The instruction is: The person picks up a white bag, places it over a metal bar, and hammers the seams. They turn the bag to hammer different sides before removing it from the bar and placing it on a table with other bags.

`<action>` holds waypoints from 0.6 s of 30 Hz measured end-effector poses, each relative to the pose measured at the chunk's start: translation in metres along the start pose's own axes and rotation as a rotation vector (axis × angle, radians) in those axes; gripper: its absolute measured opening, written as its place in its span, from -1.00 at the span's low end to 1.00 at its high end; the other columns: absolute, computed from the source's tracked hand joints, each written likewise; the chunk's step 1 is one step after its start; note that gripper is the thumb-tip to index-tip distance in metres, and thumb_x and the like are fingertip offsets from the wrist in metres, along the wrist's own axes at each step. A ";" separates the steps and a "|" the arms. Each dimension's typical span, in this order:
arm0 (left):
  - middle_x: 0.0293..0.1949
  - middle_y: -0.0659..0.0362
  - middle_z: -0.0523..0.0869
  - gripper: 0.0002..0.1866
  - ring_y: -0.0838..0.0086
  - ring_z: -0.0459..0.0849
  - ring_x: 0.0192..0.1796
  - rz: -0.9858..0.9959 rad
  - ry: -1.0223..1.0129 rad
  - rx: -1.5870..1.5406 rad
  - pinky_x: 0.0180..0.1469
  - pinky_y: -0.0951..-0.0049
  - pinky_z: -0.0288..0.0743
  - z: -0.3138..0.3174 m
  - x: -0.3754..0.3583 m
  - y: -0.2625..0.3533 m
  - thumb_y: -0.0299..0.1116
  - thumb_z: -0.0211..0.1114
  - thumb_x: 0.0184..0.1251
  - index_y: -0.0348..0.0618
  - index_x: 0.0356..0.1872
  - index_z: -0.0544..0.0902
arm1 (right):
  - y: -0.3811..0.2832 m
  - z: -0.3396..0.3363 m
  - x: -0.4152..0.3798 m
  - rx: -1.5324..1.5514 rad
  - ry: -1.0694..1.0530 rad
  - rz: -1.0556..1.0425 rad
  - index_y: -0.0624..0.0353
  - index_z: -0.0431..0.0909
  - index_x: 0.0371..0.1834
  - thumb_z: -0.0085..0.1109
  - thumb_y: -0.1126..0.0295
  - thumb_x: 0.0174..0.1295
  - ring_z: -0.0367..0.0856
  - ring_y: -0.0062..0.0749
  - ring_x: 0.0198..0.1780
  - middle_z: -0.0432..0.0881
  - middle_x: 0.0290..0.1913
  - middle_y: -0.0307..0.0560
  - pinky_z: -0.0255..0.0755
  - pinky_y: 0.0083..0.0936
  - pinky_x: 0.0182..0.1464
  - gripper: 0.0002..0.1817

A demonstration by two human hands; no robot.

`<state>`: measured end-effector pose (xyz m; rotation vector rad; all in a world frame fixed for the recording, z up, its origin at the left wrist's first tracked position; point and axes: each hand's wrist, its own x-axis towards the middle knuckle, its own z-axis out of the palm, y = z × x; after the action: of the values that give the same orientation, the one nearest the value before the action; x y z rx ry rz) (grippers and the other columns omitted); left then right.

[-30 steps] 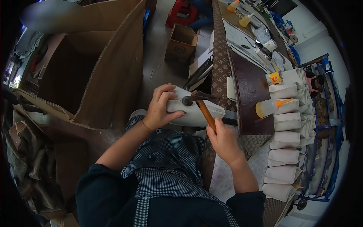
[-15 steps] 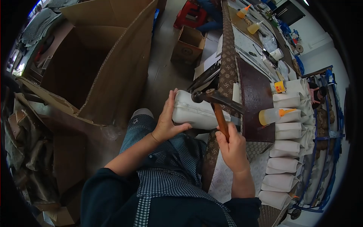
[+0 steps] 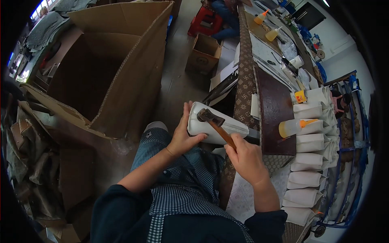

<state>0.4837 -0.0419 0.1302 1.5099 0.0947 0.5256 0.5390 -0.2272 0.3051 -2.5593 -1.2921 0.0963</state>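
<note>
We are in the hammering step, as we judge it; our right hand (image 3: pixel 247 158) is closed tight round the wooden handle of the hammer (image 3: pixel 214 123), fingers wrapped fully with no gap showing, and the dark metal head rests on or just above the upper face of the white shoe form (image 3: pixel 216 123); whether it truly touches we cannot tell; our left hand (image 3: pixel 185 135) steadies that white piece from its near-left end, the fingers spread fairly wide and pressed flat along its side, the thumb hooked over the near edge, so the hand cups rather than clenches; the piece lies over our lap at the near edge of the table (image 3: pixel 243 87), its far end pointing towards the dark brown board (image 3: pixel 273 109) on the table; the next blow, we judge, calls for a short, square stroke kept clear of the left thumb, with the piece held from rolling; beyond, a glue bottle with an orange cap (image 3: pixel 293 126) lies by the board's right edge, a row of white folded uppers (image 3: pixel 310 156) runs along the table's right side, and a large open cardboard box (image 3: pixel 105 60) stands on the floor to our left.
</note>
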 end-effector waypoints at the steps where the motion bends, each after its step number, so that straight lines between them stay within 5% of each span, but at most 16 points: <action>1: 0.64 -0.16 0.02 0.39 0.05 0.10 0.64 -0.012 -0.003 0.019 0.58 0.21 0.14 0.000 -0.002 0.000 -0.15 0.64 0.07 -0.21 0.64 -0.35 | -0.004 -0.003 0.000 0.049 0.052 -0.037 0.21 0.46 -0.04 0.30 0.37 0.33 0.73 -0.08 -0.47 0.69 -0.44 0.03 0.57 -0.27 -0.45 -0.73; 4: 0.63 -0.16 0.05 0.36 0.05 0.12 0.64 -0.163 -0.046 -0.034 0.59 0.22 0.13 -0.001 -0.005 -0.002 -0.18 0.65 0.08 -0.23 0.64 -0.30 | -0.015 -0.005 0.004 0.053 0.133 -0.104 0.20 0.45 -0.07 0.29 0.35 0.34 0.74 -0.12 -0.46 0.68 -0.44 0.00 0.60 -0.30 -0.44 -0.74; 7: 0.62 -0.17 0.07 0.34 0.06 0.13 0.63 0.009 0.030 0.048 0.59 0.21 0.12 0.002 -0.002 0.002 -0.16 0.65 0.08 -0.26 0.64 -0.25 | -0.011 0.010 0.009 -0.107 0.028 -0.097 0.20 0.44 -0.09 0.26 0.31 0.36 0.76 -0.13 -0.44 0.68 -0.44 -0.02 0.64 -0.32 -0.43 -0.75; 12: 0.61 -0.20 0.07 0.38 0.02 0.12 0.63 0.003 -0.006 0.099 0.59 0.19 0.11 -0.003 0.000 0.005 -0.01 0.65 0.05 -0.25 0.65 -0.23 | -0.011 0.012 0.001 -0.171 -0.059 -0.053 0.21 0.42 -0.04 0.22 0.29 0.39 0.75 -0.10 -0.44 0.70 -0.43 0.01 0.66 -0.28 -0.42 -0.72; 18: 0.59 -0.20 0.07 0.50 -0.03 0.12 0.61 -0.097 -0.136 0.002 0.58 0.07 0.12 -0.016 0.005 0.000 0.21 0.66 -0.09 -0.18 0.65 -0.27 | 0.036 0.014 -0.060 -0.086 0.023 0.280 0.26 0.44 0.00 0.21 0.34 0.39 0.72 0.09 -0.42 0.68 -0.47 0.14 0.55 -0.10 -0.39 -0.73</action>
<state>0.4825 -0.0250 0.1300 1.5309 0.0624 0.3438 0.5285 -0.2925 0.2783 -2.7914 -0.9422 0.0669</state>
